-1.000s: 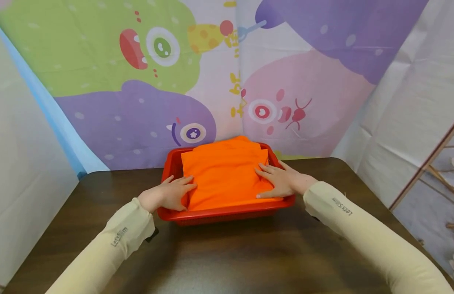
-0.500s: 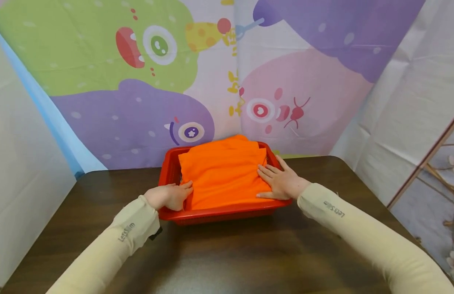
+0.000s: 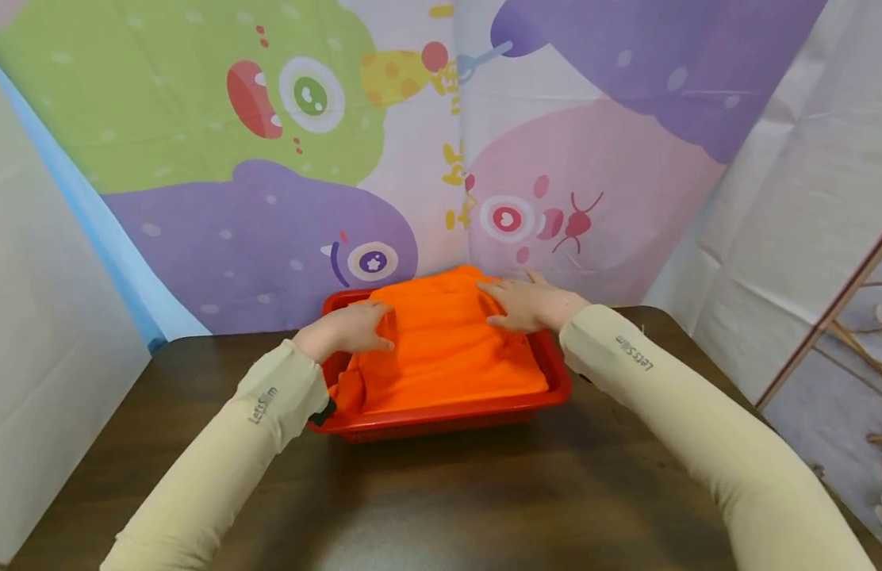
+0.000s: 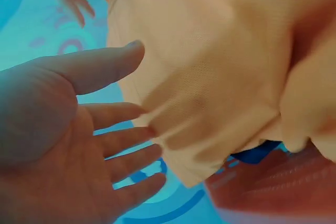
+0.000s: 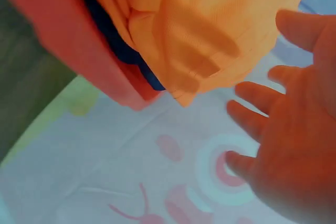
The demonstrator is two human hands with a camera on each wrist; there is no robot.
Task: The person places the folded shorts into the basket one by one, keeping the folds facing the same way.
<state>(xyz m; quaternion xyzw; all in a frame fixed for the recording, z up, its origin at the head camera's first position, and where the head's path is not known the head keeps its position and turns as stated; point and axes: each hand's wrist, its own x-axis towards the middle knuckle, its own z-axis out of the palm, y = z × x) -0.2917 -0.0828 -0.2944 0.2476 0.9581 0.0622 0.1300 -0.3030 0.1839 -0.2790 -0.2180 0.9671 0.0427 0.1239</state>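
Observation:
A piece of orange cloth [image 3: 448, 349], which looks folded, fills the red plastic basket [image 3: 441, 415] and rises above its back rim. My left hand [image 3: 350, 327] hovers over the cloth's left side with fingers extended. In the left wrist view, a gap shows between that hand [image 4: 58, 140] and the cloth. Over the back right part of the cloth is my right hand [image 3: 521, 304], its fingers spread and relaxed. The right wrist view shows this hand [image 5: 299, 129] apart from the cloth too. Something dark blue [image 5: 118, 45] peeks out beneath the orange cloth.
The basket stands near the back edge of a dark brown wooden table [image 3: 441, 492]. Close behind it hangs a cartoon-printed curtain [image 3: 270, 222]. White sheets [image 3: 755, 206] flank the table on both sides.
Both hands have lifted from the cloth's sides and moved toward the back, drawing closer together. The cloth's front left corner now bulges over the basket's left side.

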